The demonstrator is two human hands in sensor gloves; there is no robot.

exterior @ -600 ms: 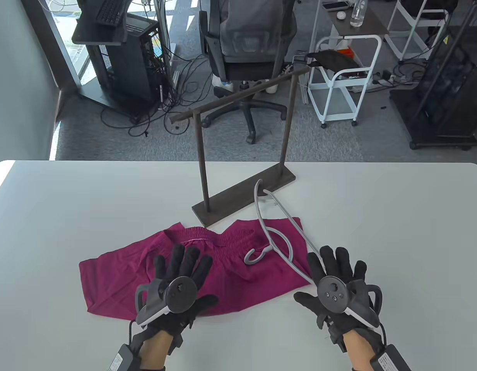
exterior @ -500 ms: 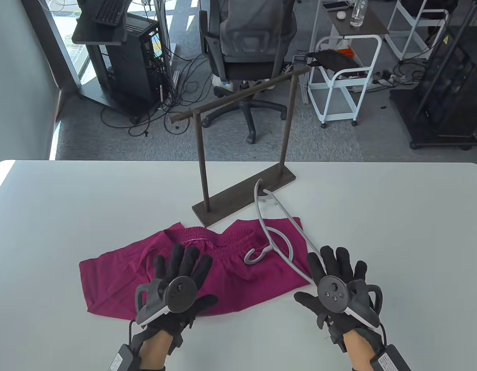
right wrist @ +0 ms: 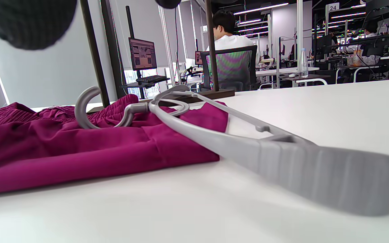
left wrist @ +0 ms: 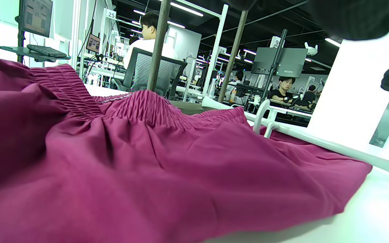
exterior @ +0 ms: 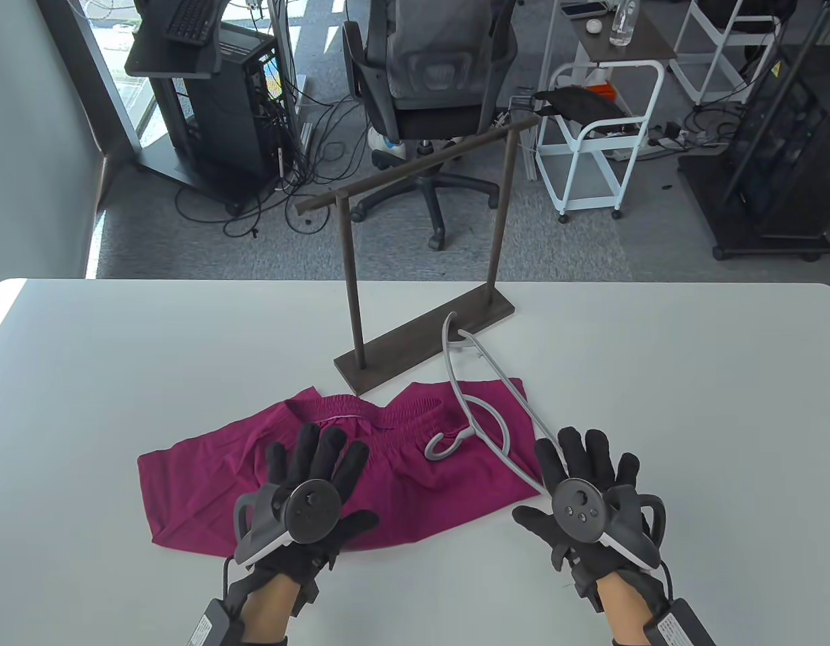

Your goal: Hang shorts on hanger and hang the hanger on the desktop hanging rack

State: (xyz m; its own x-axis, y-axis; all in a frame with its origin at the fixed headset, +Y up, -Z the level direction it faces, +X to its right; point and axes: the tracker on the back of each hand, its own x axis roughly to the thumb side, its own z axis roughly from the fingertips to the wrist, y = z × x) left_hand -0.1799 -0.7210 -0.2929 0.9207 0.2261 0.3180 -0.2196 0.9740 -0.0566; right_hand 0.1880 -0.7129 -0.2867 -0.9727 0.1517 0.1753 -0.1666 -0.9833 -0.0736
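Lying flat at the table's centre, the magenta shorts (exterior: 334, 471) have their waistband turned toward twelve o'clock, toward the rack. The grey hanger (exterior: 485, 410) rests half on their right leg, its hook curled on the cloth and its near arm running out toward five o'clock onto the bare table (exterior: 690, 377), likely so the right hand can take it without disturbing the fabric. The left hand (exterior: 307, 494) rests on the shorts at seven o'clock, fingers spread straight, gripping nothing, seemingly pinning the cloth. The right hand (exterior: 586, 494) has straight, spread fingers over the hanger's near end at five o'clock, holding nothing. At twelve o'clock the wooden rack (exterior: 421, 222) stands with its bar bare.
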